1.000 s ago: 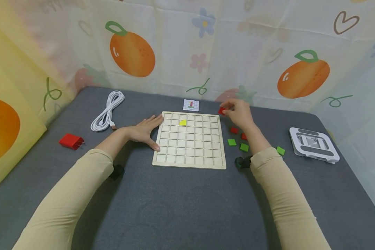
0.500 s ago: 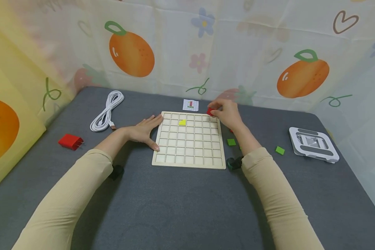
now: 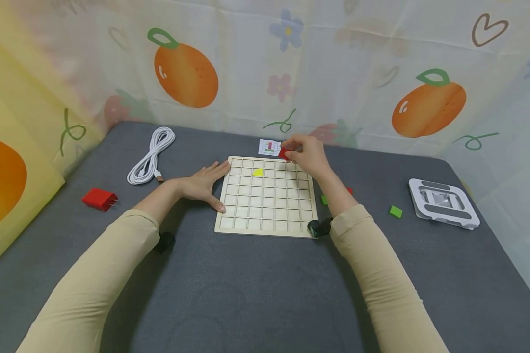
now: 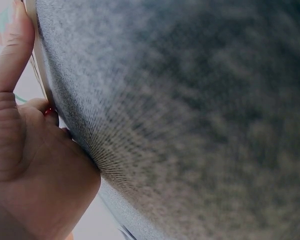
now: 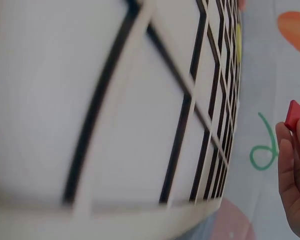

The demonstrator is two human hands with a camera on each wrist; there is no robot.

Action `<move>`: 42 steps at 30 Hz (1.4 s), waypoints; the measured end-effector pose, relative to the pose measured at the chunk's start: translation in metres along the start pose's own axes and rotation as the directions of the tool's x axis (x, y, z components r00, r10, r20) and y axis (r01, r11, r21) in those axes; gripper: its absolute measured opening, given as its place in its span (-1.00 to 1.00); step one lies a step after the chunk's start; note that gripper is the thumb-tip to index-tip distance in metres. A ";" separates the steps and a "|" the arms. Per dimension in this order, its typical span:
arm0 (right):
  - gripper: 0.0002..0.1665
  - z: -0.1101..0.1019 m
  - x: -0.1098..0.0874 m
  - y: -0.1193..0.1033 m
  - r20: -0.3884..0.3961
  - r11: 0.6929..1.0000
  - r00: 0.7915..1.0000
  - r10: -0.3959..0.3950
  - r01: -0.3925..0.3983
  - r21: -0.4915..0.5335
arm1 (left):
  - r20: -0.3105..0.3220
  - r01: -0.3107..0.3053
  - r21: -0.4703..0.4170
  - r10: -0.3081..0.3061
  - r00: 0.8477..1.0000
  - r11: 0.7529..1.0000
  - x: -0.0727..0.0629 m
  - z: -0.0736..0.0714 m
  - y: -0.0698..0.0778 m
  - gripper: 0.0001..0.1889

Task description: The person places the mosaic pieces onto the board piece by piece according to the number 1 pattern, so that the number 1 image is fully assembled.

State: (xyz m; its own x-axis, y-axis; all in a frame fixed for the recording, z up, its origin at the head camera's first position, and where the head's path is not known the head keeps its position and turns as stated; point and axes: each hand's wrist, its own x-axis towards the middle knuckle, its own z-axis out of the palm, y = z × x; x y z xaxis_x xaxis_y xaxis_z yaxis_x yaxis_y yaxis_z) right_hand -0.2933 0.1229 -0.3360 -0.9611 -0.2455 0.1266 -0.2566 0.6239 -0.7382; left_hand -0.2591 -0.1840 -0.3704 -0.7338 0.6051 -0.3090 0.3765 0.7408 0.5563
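Pinched red tile (image 3: 284,153) in right hand (image 3: 309,155), to that hand's left, just beside grid-printed card (image 3: 267,147) and near far edge of gridded wooden board (image 3: 265,234), and rested spread left hand (image 3: 200,185) against left edge.

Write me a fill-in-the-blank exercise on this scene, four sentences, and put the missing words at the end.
1. The right hand pinches a ____-coloured tile.
2. In the head view, the left hand is spread along the ____ edge of the board.
3. The lone tile lying on the board is ____ in colour.
4. The coiled cable near the red plug is ____ in colour.

Missing words: red; left; yellow; white.
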 end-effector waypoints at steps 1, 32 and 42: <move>-0.70 0.002 0.000 -0.001 0.003 1.000 1.000 0.000 0.000 0.006 | 0.001 -0.002 0.001 0.002 1.000 1.000 0.000 0.000 0.000 0.42; -0.81 0.032 0.005 -0.009 0.202 0.981 0.975 0.093 -0.055 -0.184 | -0.001 0.002 -0.007 -0.002 1.000 1.000 0.000 0.000 -0.001 0.41; -0.78 0.034 0.005 -0.012 0.236 0.974 0.967 0.092 -0.038 -0.225 | -0.011 -0.003 -0.013 0.003 1.000 1.000 -0.001 0.002 0.000 0.40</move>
State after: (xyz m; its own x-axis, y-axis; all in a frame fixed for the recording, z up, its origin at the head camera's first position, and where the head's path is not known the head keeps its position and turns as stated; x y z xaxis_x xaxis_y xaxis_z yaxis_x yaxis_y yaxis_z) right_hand -0.2919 0.0886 -0.3491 -0.9291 -0.3554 -0.1023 -0.2367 0.7838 -0.5741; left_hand -0.2574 -0.1837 -0.3713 -0.7387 0.6041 -0.2991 0.3714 0.7350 0.5672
